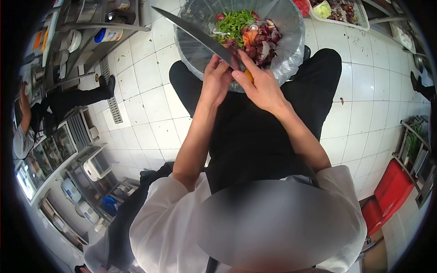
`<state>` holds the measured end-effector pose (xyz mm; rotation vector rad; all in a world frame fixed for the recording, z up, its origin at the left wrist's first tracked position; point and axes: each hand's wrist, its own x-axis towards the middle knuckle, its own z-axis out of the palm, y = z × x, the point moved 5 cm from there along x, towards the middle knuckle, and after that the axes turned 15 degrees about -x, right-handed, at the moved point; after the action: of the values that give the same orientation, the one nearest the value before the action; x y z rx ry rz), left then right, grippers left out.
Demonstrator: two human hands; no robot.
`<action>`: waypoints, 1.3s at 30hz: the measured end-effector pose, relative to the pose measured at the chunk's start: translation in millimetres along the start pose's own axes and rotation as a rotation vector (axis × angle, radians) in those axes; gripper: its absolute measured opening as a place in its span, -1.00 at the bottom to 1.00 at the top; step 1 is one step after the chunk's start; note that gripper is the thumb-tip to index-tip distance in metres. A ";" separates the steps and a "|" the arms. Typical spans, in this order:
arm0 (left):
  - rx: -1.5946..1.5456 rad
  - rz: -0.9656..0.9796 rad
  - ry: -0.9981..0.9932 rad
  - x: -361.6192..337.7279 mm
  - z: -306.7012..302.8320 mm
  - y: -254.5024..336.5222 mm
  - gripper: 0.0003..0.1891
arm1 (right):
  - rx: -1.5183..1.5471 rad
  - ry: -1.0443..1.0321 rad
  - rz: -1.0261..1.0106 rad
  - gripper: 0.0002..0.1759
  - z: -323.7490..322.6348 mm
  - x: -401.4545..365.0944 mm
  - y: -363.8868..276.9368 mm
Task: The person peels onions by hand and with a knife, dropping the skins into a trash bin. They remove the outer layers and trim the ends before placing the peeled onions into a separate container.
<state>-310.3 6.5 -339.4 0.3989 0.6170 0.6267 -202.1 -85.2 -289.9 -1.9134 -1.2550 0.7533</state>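
Note:
A large knife (195,38) with a yellow handle (248,76) points up and left over a bin lined with a clear bag (189,50). My right hand (261,86) is wrapped round the handle, with the index finger along the blade. Close to the blade's lower edge is my left hand (216,82), its fingers bent together; whatever lies between them is too small to make out. Inside the bin are green leaves (239,25) and dark red peelings (266,45), with some orange scraps among them.
Beyond the bin at the right stands a white basket (363,18) of vegetables. Metal shelves (91,45) and a person (68,100) are at the left. A red chair (389,195) is at the right.

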 end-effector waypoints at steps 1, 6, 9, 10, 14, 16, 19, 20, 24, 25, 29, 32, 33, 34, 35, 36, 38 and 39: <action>0.015 0.009 0.006 -0.2 0.4 -0.1 -0.57 | -0.014 -0.023 0.000 -0.27 0.2 0.3 -1.0; 0.079 0.048 0.028 -2.2 4.3 -2.3 -0.60 | -0.055 -0.016 0.047 -0.35 0.4 -1.1 -0.1; 0.152 0.047 0.009 -6.5 6.3 -2.3 -0.60 | -0.061 0.064 0.012 -0.37 2.8 -0.6 9.1; 0.130 0.042 0.000 -6.4 7.7 -2.1 -0.59 | -0.058 0.092 -0.006 -0.38 3.9 0.9 12.7; 0.026 0.009 -0.043 -5.7 8.6 -0.7 -0.52 | 0.126 0.152 0.042 -0.43 4.5 4.7 24.1; 0.012 0.005 -0.048 -6.0 7.4 0.4 -0.48 | 0.206 0.020 0.202 -0.41 -2.1 4.6 28.3; 0.074 0.038 -0.042 -5.1 4.6 1.5 -0.44 | 0.225 -0.092 0.335 -0.36 -9.3 2.6 27.4; 0.099 0.060 -0.050 -3.2 0.5 -0.7 -0.45 | 0.215 -0.078 0.335 -0.34 -9.9 2.0 26.9; 0.231 0.129 -0.021 -1.4 1.1 -3.8 -0.43 | 0.139 -0.025 0.106 -0.32 -0.2 -2.7 14.4; 0.264 0.135 -0.021 -2.0 1.4 -3.3 -0.45 | 0.118 -0.018 0.087 -0.33 2.1 -3.7 11.2; 0.372 0.175 -0.020 -4.0 -0.6 -1.2 -0.41 | 0.077 -0.022 0.073 -0.36 6.4 -3.3 7.4; 0.421 0.224 -0.056 -4.8 6.6 1.2 -0.35 | 0.130 -0.017 0.118 -0.36 7.8 -1.6 13.5; 0.437 0.243 -0.073 -5.7 9.3 2.1 -0.34 | 0.168 -0.040 0.161 -0.36 8.3 -1.4 15.3; 0.431 0.241 -0.078 -6.0 9.2 1.3 -0.34 | 0.222 -0.045 0.172 -0.37 9.4 -1.0 17.8; 0.425 0.239 -0.083 -6.8 8.4 -0.3 -0.34 | 0.277 -0.050 0.182 -0.38 11.1 -1.7 21.9; 0.419 0.236 -0.088 -7.2 7.6 -1.6 -0.33 | 0.349 -0.076 0.216 -0.39 10.6 -2.6 23.1; 0.316 0.174 -0.098 -6.0 4.8 -3.9 -0.33 | 0.510 -0.146 0.312 -0.40 7.4 -5.3 23.7; 0.264 0.143 -0.103 -5.3 6.8 -3.8 -0.33 | 0.599 -0.191 0.371 -0.41 7.1 -6.3 23.1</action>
<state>-307.8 -0.9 -334.1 0.7232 0.5770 0.6584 -198.1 -95.6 -312.3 -1.6014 -0.6607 1.3570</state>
